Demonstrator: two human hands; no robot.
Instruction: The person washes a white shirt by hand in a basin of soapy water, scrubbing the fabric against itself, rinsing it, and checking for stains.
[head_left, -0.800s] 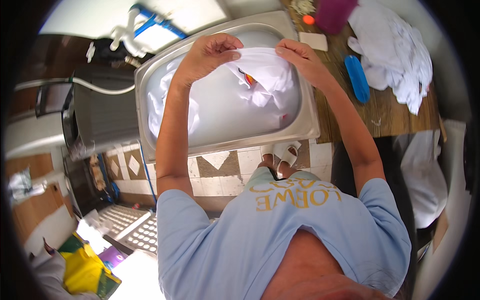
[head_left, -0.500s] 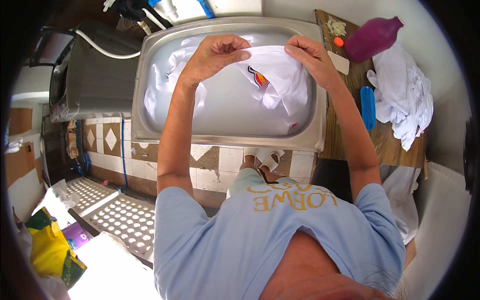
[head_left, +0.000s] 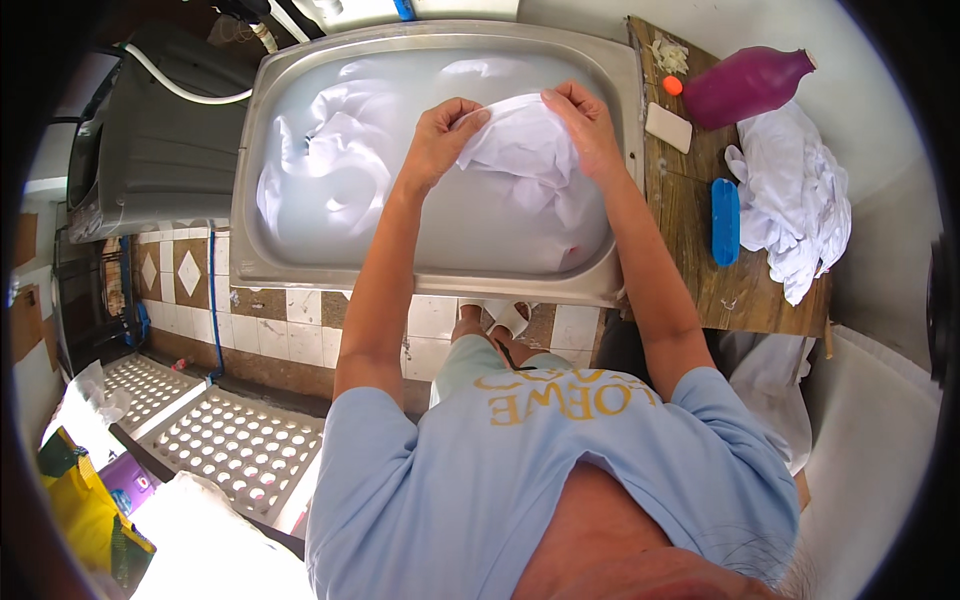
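Observation:
Between my two hands a white cloth garment (head_left: 520,140) is stretched by its upper edge, its lower part trailing into cloudy water. My left hand (head_left: 441,140) pinches one end of that edge, and my right hand (head_left: 582,122) grips the other end. Both are over the metal sink basin (head_left: 420,281), toward its right side. More white fabric (head_left: 345,130) lies soaking in the left part of the basin. Under the water near the right front corner a small reddish patch shows. What kind of garment I hold cannot be made out.
Right of the basin, a wooden top (head_left: 690,290) bears a purple bottle (head_left: 745,88), an orange cap (head_left: 672,85), a pale soap bar (head_left: 668,128), a blue brush-like block (head_left: 725,222) and a heap of white cloth (head_left: 800,195). A dark grey appliance (head_left: 165,150) stands left.
The held cloth has turned, so its coloured print no longer shows. My hands have drawn slightly closer together. The view has shifted a little, showing more of the soaking fabric.

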